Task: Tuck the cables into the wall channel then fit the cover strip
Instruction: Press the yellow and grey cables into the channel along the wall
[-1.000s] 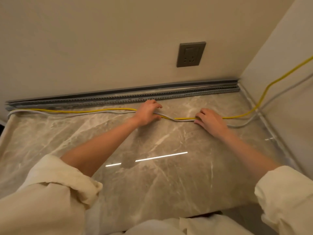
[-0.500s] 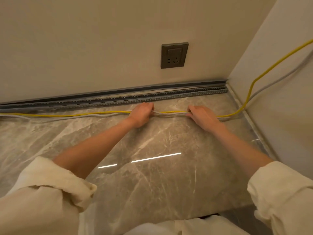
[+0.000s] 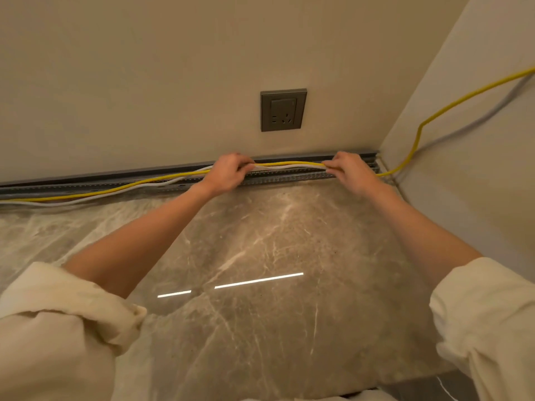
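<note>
A yellow cable [image 3: 289, 163] and a white cable [image 3: 285, 167] run together along the foot of the back wall. My left hand [image 3: 227, 172] and my right hand [image 3: 348, 169] each pinch both cables, holding the stretch between them just above the open grey wall channel [image 3: 283, 178]. Left of my left hand the cables [image 3: 115, 191] sag down across the channel towards the floor. Right of my right hand they bend at the corner and climb the side wall [image 3: 417, 134]. A separate cover strip cannot be told apart from the channel.
A grey wall socket [image 3: 283, 110] sits on the back wall above the channel. The glossy marble floor [image 3: 260, 241] reaches from me to the wall. The side wall [image 3: 463, 157] closes the corner on the right. My cream sleeves fill the lower corners.
Both hands have lifted the cables off the marble floor and carried them back to the channel at the wall's foot. The view has shifted closer to the wall.
</note>
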Motion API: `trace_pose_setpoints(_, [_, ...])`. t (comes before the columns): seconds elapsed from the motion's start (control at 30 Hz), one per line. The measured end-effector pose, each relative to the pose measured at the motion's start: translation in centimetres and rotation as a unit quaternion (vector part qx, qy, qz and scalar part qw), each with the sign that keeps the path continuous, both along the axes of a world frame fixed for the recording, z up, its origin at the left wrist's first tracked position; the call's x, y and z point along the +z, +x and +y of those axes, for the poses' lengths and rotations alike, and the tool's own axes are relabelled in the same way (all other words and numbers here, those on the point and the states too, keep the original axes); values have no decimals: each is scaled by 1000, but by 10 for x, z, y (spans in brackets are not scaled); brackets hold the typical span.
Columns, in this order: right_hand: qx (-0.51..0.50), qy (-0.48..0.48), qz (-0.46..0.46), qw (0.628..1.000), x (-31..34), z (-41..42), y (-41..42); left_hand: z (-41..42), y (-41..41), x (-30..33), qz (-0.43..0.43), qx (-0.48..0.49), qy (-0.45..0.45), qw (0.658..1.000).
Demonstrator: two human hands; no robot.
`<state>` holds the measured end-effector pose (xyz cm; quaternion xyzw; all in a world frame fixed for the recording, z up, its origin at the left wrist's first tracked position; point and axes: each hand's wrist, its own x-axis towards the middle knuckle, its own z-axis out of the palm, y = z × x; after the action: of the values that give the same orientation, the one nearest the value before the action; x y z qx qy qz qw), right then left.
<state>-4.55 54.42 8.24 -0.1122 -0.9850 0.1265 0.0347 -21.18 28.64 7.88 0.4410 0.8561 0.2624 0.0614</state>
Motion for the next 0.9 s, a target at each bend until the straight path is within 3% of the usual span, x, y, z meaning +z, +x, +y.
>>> trace_pose_setpoints(0.23, [-12,61,-8,998,-5,13,-14,15,-5,-9,9,12,-11,1000])
trace_pose_setpoints(0.6, [-115,-89,1,989,-24,12,-27,27,7,-33,-52,139,25,989])
trace_pose_setpoints(0.8, [-83,-52,-32,995,-35,17,-26,31,14,-41,-71,179,47,980])
trace_pose_setpoints(0.9, [-97,-65,11,993,-34,15,-27,33,15,-42,-68,193,47,978])
